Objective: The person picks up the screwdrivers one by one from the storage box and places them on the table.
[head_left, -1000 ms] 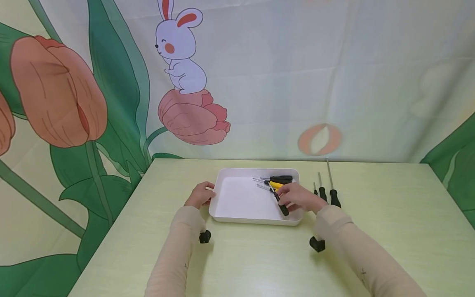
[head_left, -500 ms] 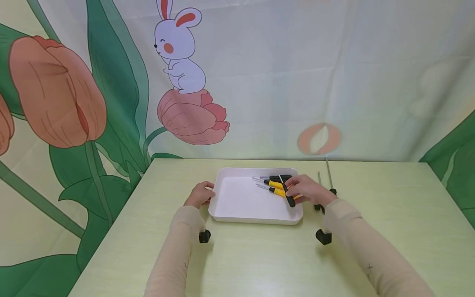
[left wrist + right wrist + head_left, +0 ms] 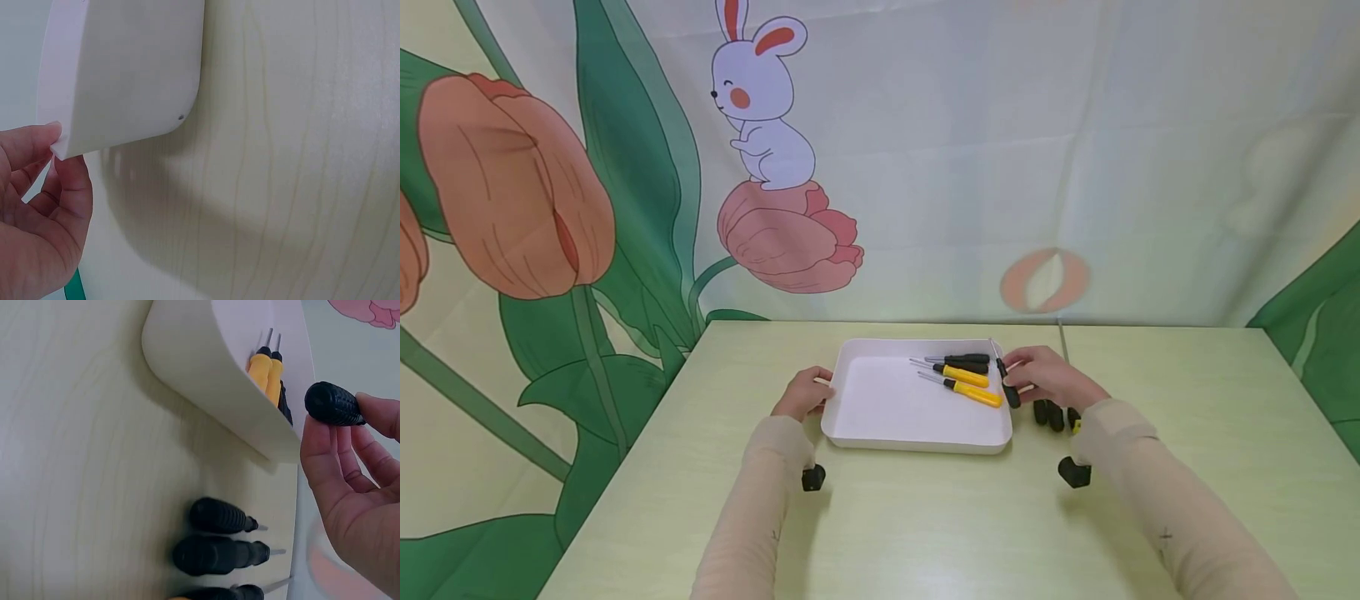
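Note:
My left hand (image 3: 805,393) pinches the left rim of a white tray (image 3: 880,446); the left wrist view has the thumb on top of the rim and fingers beneath. In my right hand (image 3: 1047,375), a black-handled screwdriver (image 3: 1007,385) is pinched between thumb and fingers, shaft pointing up and away, over the tray's right rim. The right wrist view looks at the butt of its black handle (image 3: 330,403). Inside the tray lie two yellow-handled screwdrivers (image 3: 973,392) and, behind them, black-handled ones (image 3: 966,359), all with shafts toward the left.
Right of the tray, several black-handled screwdrivers (image 3: 215,555) lie side by side on the pale wooden table (image 3: 925,525), partly hidden by my right hand in the head view. A printed cloth (image 3: 925,167) with a rabbit and tulips hangs behind the table.
My right hand has lifted the black-handled screwdriver from over the tray's inside and carried it right, to the right rim. The left hand and tray have stayed put.

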The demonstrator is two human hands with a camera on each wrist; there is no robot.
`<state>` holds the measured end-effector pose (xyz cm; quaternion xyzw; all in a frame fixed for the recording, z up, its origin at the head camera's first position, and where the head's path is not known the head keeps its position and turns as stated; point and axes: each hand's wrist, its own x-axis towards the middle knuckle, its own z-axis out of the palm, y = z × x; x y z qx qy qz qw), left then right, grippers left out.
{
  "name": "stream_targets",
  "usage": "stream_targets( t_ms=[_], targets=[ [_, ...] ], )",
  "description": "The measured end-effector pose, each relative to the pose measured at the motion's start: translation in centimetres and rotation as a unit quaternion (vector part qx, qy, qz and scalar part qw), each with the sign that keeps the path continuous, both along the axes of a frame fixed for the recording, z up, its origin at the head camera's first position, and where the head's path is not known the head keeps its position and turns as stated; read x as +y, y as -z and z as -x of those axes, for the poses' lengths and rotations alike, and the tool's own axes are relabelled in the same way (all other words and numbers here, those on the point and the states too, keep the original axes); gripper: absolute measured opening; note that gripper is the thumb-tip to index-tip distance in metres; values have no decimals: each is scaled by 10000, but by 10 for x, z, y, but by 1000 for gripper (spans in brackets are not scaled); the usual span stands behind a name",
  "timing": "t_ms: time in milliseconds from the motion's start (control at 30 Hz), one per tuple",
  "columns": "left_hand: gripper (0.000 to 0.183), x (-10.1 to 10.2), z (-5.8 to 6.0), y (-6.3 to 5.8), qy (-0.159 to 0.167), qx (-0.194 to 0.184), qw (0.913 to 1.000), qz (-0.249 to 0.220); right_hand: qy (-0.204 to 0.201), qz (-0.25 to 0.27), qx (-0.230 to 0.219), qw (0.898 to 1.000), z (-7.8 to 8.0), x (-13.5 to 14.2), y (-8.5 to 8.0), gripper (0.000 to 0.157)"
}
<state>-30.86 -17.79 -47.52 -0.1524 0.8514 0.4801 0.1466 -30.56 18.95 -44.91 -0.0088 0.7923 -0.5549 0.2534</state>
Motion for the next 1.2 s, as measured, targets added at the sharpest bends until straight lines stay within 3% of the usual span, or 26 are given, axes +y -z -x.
stream_targets(
  t_ms=[1200],
  targets=[
    [31, 2, -3, -3, 36, 46, 10000, 2, 782, 72, 69, 9969, -6, 71, 12, 44]
  ],
)
